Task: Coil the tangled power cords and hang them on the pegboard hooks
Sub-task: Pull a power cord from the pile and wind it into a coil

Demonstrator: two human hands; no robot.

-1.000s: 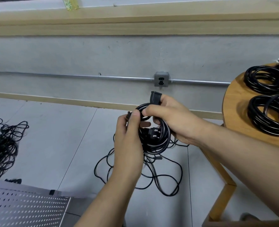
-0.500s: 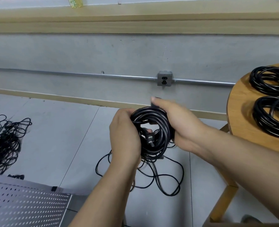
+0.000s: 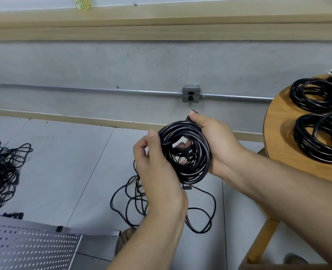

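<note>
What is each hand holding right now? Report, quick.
Left hand: grips the coiled cord on its left side.
Right hand: grips the same coil on its right side.

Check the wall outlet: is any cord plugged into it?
No, both sockets of the wall outlet are bare, and the coiled cord is held below it, apart from it.

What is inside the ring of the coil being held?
A black plug with metal prongs sits inside the coil, with fingertips showing behind it. Which hand they belong to is hidden by the cord turns.
</note>
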